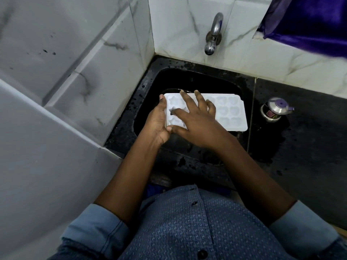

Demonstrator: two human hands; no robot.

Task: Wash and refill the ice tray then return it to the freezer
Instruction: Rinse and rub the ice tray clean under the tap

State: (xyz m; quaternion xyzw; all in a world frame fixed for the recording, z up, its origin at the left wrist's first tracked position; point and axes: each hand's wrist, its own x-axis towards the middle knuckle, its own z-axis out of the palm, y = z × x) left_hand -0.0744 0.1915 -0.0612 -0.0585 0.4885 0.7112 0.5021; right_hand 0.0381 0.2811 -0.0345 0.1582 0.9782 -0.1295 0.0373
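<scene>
Shirt (187,222), blue patterned, buttoned, sleeves rolled; nearest the lens. Worktop (300,139), black stone, wet and speckled, reaching well beyond the right-hand fingers. Sink (187,79), black basin set in the worktop, directly under all the fingers. Cloth (309,21), purple, hanging far beyond the fingers on the right. Ice tray (231,113), white, moulded star and heart cells, held flat over the sink, cells upward; judged light, fairly stiff plastic, probably slippery when wet, best gripped at the short ends or along the rim rather than across the cells. Right hand (195,124): fingers (200,102) spread wide and laid flat across the near-left cells, apparently rubbing them, gripping nothing. Left hand (157,124): fingers wrapped around the tray's left short end, thumb on the near corner, clamping it. Tap (213,34), chrome, wall-mounted above the fingers; no running water visible. Small steel container (274,111), lidded, on the worktop well right of the fingers.
</scene>
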